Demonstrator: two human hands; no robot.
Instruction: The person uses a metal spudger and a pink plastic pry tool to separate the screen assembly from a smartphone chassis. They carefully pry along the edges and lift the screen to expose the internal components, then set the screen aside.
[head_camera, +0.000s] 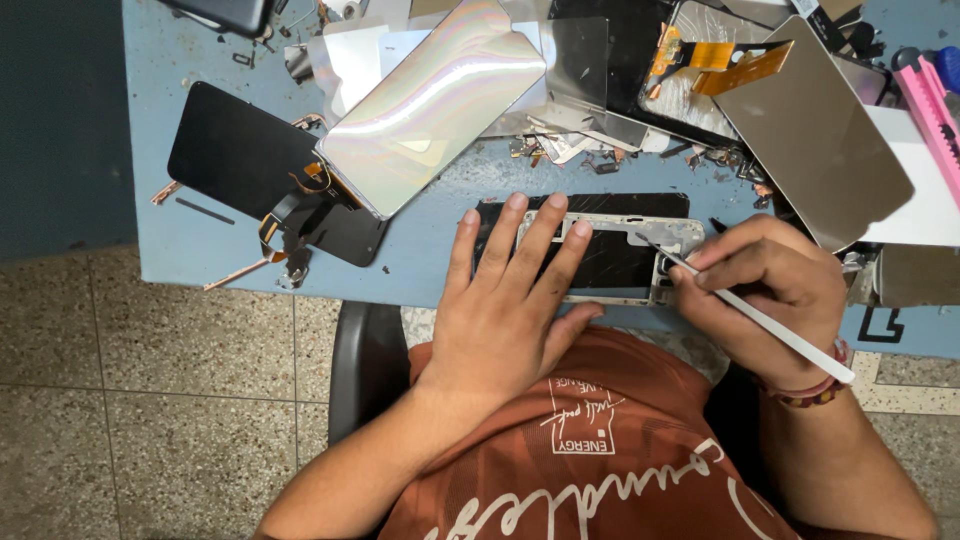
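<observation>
A phone frame (640, 262) with a dark inner panel lies flat near the front edge of the blue table (200, 240). My left hand (505, 305) presses flat on its left half, fingers spread. My right hand (770, 290) grips a thin white tool (770, 325) like a pen. The tool's tip touches the frame's right end, near the camera cutout.
A black screen panel (235, 150) with a flex cable lies at the left. An iridescent back cover (430, 100) leans over it. Metal plates (810, 130), orange flex cables (735, 60), a pink utility knife (930, 100) and small scraps crowd the back and right.
</observation>
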